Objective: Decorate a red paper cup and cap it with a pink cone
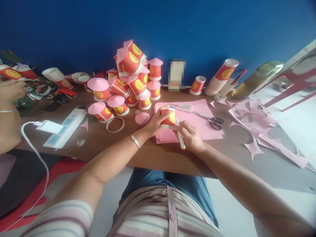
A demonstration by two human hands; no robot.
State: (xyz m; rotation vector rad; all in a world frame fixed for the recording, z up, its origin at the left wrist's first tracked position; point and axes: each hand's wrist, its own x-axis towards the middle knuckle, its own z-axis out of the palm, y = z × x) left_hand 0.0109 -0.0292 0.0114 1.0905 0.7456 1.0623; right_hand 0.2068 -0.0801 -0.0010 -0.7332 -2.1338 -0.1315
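My left hand (158, 121) is closed round a red paper cup (171, 118) with a yellow emblem and a pale rim band. In my right hand (191, 136) is a white marker (181, 140) with a yellow-orange end, slanting down beside the cup. The fingertips of the right hand reach the cup's lower edge. Beneath both hands lies a stack of pink paper sheets (202, 130). Scissors (214, 122) and another white pen (186, 106) rest on it. A pink paper circle (142, 118) lies left of my left hand.
Piled at the back left are several red cups with pink cone tops (98, 86). A tape roll (115, 125) and a power strip (65, 130) lie left. Pink scraps (256, 118), a cup stack (221, 77) and a bottle (258, 79) are right. Another person's hand (12, 90) is far left.
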